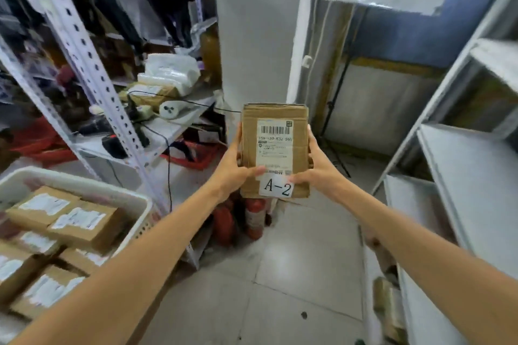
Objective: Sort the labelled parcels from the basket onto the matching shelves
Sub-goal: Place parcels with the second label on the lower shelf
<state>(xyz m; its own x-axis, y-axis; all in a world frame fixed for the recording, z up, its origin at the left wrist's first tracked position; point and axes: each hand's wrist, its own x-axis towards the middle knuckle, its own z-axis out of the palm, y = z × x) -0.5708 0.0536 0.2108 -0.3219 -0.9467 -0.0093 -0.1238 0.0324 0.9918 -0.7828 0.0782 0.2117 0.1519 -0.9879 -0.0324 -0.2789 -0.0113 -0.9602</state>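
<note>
upright, parcel (275,151) gripped between both hands (232,168)

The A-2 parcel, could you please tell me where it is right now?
In the head view, the A-2 parcel sits at centre frame, held upright between the left hand and right hand, above the red fire extinguishers on the floor.

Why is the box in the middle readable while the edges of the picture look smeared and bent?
Head view: the parcel held between left hand and right hand is sharp, its A-2 sticker legible; head view, edges: the basket parcels and right shelves are motion-blurred; the wide lens bows the slotted upright; a glare patch lies on the floor tile.
</note>
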